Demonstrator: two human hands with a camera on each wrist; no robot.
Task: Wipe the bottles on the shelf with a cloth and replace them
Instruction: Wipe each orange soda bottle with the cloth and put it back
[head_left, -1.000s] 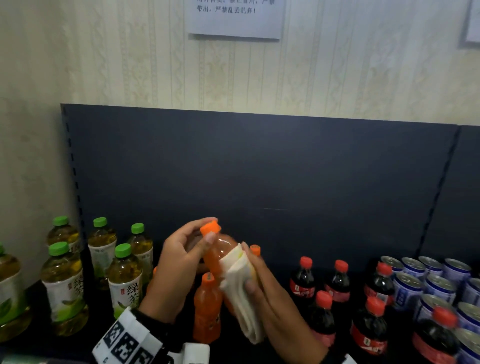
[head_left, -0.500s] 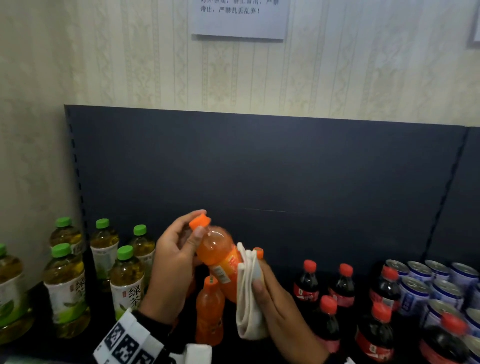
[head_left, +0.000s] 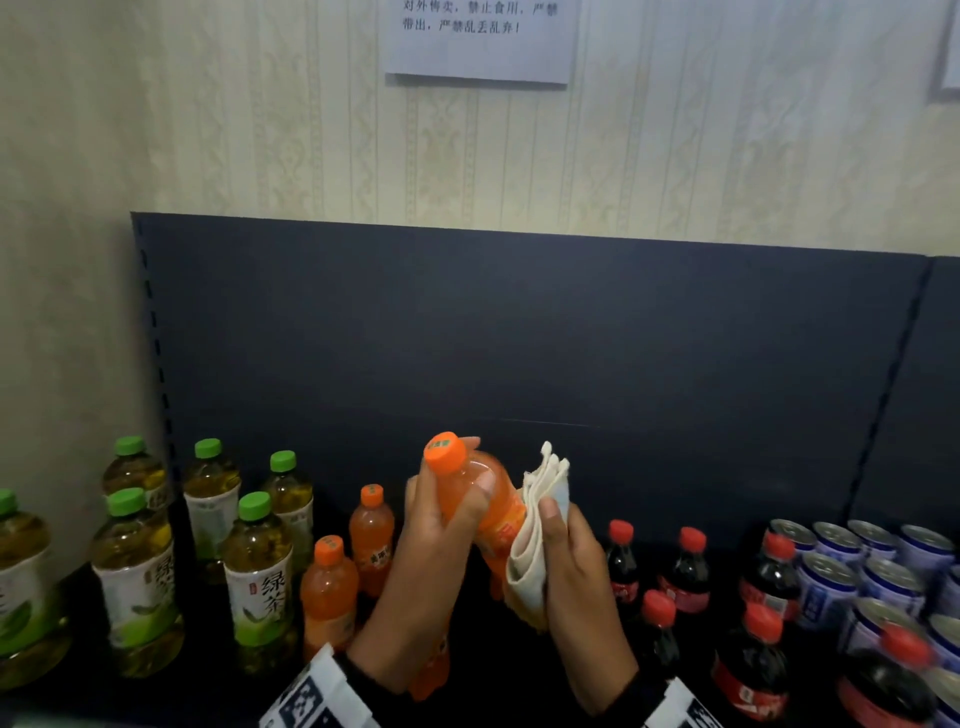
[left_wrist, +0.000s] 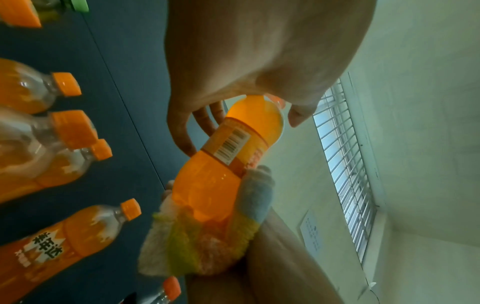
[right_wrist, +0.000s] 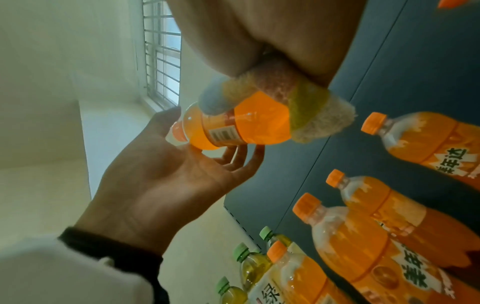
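Observation:
An orange soda bottle (head_left: 488, 499) with an orange cap is held tilted above the shelf. My left hand (head_left: 441, 519) grips its neck and shoulder just under the cap. My right hand (head_left: 566, 551) holds a folded pale cloth (head_left: 535, 530) wrapped against the bottle's lower body. The left wrist view has the same bottle (left_wrist: 223, 164) with its barcode label, and the cloth (left_wrist: 197, 236) cupped round its base. From the right wrist, the bottle (right_wrist: 241, 123) lies across the left palm, and the cloth (right_wrist: 298, 107) covers its base.
On the dark shelf (head_left: 197, 686) stand green-capped tea bottles (head_left: 254, 566) at left, more orange soda bottles (head_left: 330, 587) near my left wrist, red-capped cola bottles (head_left: 685, 571) and blue cans (head_left: 841, 571) at right. A dark back panel (head_left: 519, 338) rises behind them.
The bottle has tilted further, its cap swinging toward me and left. My right hand with the cloth slid down from the bottle's upper body to its lower part.

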